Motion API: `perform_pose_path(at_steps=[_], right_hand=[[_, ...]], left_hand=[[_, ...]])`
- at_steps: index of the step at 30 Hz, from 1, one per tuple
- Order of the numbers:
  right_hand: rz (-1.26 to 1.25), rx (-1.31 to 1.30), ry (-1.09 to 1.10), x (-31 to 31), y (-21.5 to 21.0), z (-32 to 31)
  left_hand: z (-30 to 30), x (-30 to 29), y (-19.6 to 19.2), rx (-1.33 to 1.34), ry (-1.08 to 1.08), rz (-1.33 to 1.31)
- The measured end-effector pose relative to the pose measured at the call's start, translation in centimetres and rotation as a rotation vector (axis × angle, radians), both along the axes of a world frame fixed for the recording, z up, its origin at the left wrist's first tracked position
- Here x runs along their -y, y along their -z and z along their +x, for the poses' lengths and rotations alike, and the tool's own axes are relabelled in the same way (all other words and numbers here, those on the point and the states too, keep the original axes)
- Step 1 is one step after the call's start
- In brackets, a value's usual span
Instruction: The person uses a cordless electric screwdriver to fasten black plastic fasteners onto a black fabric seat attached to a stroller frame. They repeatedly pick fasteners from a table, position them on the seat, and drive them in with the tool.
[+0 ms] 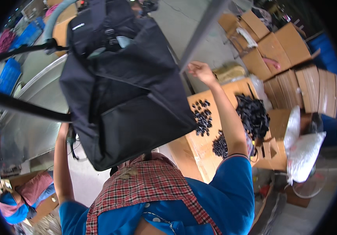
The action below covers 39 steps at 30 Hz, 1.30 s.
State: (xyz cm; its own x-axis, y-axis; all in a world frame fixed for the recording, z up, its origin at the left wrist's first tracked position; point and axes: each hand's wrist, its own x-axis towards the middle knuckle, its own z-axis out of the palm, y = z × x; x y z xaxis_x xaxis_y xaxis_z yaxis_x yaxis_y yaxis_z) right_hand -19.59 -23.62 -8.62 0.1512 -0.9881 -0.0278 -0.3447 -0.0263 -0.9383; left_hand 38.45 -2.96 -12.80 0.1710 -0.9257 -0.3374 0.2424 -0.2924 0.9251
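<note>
A large black backpack (pixel 133 94) fills the middle in front of me, tilted, with a buckle (pixel 110 37) and a light grey-blue patch near its top. My left hand (pixel 64 127) is at the bag's lower left edge. Its fingers are hidden behind the fabric, beside a long black strap (pixel 31 107) running off to the left. To the right of the bag, my right hand (pixel 202 72) is raised with fingers curled in, close to a blurred grey band (pixel 201 35). Whether the fingers grip that band or something small, I cannot make out.
At right, a cardboard surface (pixel 203 156) bears several small black buckles (pixel 203 119) and a heap of black straps (pixel 252 115). Beyond are open cartons (pixel 270 51) and a white plastic bag (pixel 303 156). A curved metal tabletop (pixel 35 133) lies left; a person (pixel 23 199) is at lower left.
</note>
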Motion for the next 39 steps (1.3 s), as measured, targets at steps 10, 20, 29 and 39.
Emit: perform_pose_path(at_steps=[10, 20, 29, 39], right_hand=[[-0.184, -0.630, 0.269, -17.5, 15.2, -15.9], [-0.297, 0.234, 0.067, -16.9, 2.7, -11.0], [-0.248, 0.452, -0.708, -17.7, -13.0, 0.9], [-0.240, 0.362, -0.849, -16.8, -15.6, 8.2]], left_hand=[[-19.0, -8.4, -4.8, 0.290, 0.777, 0.083], [-24.5, -8.6, -10.3, 0.031, 1.164, 0.006], [-26.3, -11.0, -17.6, -0.049, 0.971, -0.437], [-21.8, -13.2, -17.3, -0.146, 0.839, -0.459]])
